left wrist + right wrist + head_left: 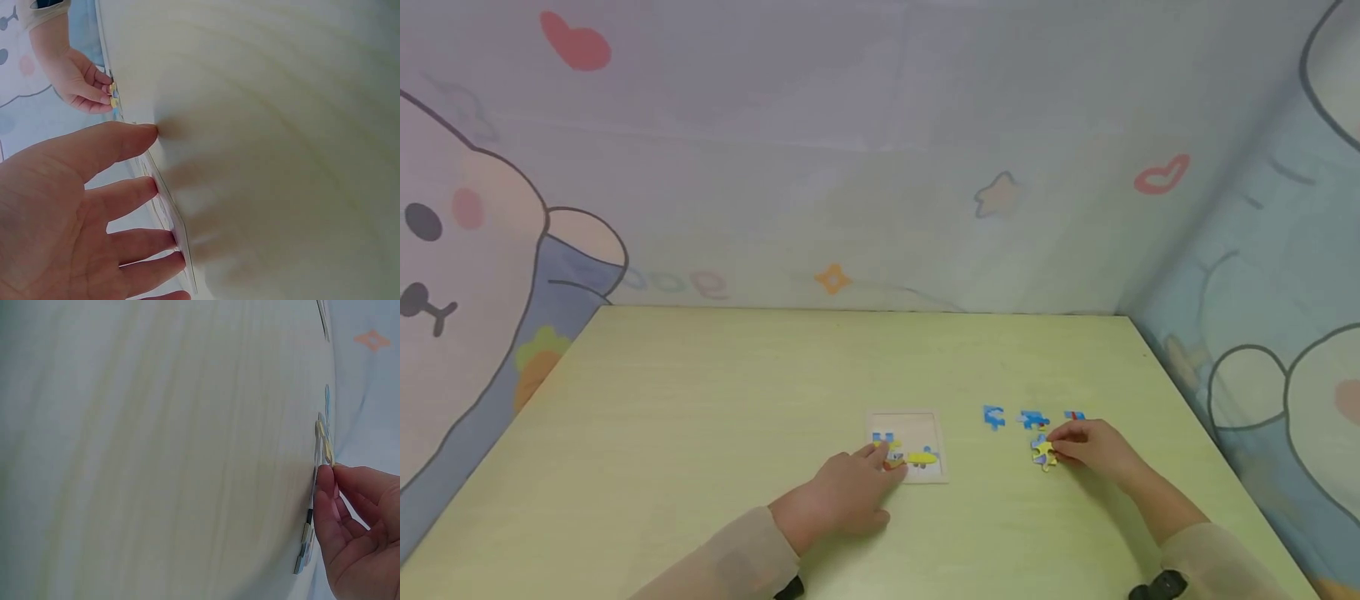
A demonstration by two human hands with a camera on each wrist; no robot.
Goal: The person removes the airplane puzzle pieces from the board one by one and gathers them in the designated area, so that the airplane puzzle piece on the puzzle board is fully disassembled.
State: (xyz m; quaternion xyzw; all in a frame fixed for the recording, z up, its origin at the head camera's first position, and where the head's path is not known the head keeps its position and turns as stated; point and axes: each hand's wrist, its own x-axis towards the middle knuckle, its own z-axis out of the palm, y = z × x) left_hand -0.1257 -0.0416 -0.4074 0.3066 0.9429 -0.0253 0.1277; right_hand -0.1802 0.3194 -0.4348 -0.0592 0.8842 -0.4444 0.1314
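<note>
Both hands are busy, head view first: the right hand (1097,454) pinches a mostly yellow puzzle piece (1043,451) by its edge, thumb and forefinger nearly closed. Whether it clears the table (775,375), I can't tell. Over to the left hand (850,492), fingers stretched out and lightly spread, tips resting on a shallow tray (944,468) with joined pieces (922,457) inside. Just beyond the right fingertips lie a blue piece (1033,419) and, further left, another blue piece (993,417).

Left wrist view now: spread fingers against the tray's edge, palm holding nothing, and across from it the right hand showing that yellow again between its fingertips. Thin tray, looks light; it could well slide on this smooth table, so flat fingers on its rim seem the right hold.

Right wrist view: the pinch is narrow, the piece thin, other piece edges (301,561) near the hand. Light and stiff, I'd judge, perhaps card; slim tabs might bend, so grip the broad body.
</note>
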